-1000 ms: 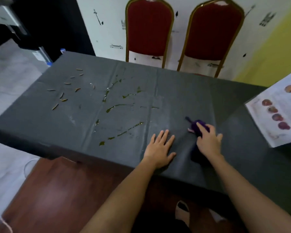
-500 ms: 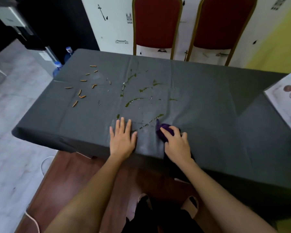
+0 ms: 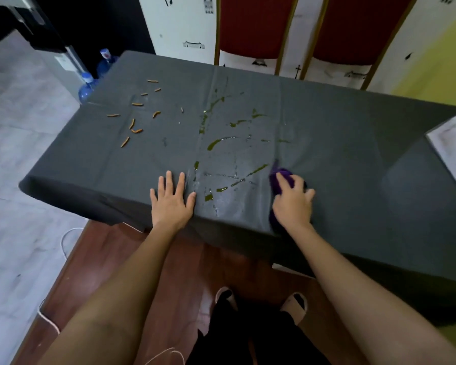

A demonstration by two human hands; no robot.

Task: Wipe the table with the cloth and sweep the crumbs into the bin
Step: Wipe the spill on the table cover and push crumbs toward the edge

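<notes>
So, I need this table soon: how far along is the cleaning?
Done: nothing clearly; the green liquid streaks lie unwiped on the dark grey tablecloth. In hand: the right hand grips a purple cloth beside the nearest streaks; the left hand lies flat on the tablecloth. Left: the streaks, the orange crumbs far left, and no bin shows.

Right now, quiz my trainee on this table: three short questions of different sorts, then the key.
1. True or false: the left hand lies flat on the table, fingers straight.
2. Which grips the purple cloth? A: left hand. B: right hand.
3. Fill in: the orange crumbs lie to the person's ___ of the green streaks.
Key: 1 true; 2 B; 3 left.
</notes>
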